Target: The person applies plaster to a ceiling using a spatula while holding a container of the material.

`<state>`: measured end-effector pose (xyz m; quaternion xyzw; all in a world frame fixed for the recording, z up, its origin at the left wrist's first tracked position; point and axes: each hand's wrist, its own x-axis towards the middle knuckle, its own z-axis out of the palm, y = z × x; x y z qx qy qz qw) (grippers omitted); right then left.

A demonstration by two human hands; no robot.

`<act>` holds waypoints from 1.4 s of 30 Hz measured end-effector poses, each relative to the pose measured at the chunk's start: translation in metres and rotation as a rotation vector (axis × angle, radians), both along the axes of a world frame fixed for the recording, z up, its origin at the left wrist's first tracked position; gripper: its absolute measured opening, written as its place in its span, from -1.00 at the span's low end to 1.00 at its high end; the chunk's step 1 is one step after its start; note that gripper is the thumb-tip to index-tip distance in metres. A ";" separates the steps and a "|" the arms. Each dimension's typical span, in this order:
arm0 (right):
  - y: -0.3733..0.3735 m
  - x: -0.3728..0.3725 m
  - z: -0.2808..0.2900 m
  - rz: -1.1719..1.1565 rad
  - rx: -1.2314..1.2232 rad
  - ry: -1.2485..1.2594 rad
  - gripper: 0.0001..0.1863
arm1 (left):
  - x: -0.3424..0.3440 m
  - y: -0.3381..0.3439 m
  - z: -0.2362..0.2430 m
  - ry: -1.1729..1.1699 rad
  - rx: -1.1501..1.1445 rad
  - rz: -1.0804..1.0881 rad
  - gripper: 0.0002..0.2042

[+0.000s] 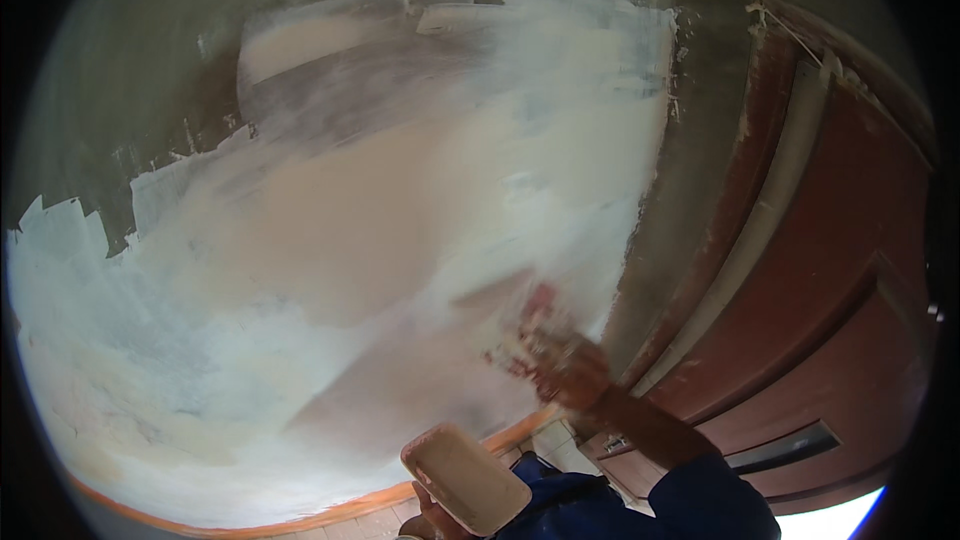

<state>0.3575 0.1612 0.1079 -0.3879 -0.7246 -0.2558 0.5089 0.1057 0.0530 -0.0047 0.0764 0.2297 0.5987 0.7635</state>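
Observation:
My left hand [432, 515] grips a pale rectangular tray [465, 480] at the bottom centre, coated with beige material. My right hand [565, 370], smeared white and blurred by motion, reaches up to the wall [300, 220] at centre right. It is closed round what looks like a spreading tool [535, 305], whose shape is too blurred to make out clearly. The wall carries a wide, uneven coat of white and beige over grey-green plaster, with ragged edges at the top and left.
A dark red door [850, 230] in a scuffed frame [760, 180] stands at the right, beside a bare plaster strip [660, 190]. An orange band [320, 518] runs along the foot of the wall, above pale floor tiles [560, 450]. Bright light shows at the lower right.

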 end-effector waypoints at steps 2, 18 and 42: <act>0.005 0.019 0.057 -0.091 0.175 0.032 -0.61 | 0.002 -0.003 0.002 0.036 -0.006 0.028 -0.41; 0.000 -0.008 -0.082 0.104 -0.215 -0.028 -0.55 | -0.006 -0.002 -0.037 -0.069 0.227 -0.012 -0.41; 0.050 -0.015 0.125 -0.051 0.156 -0.203 -0.57 | 0.016 0.002 -0.028 -0.104 0.053 0.010 -0.42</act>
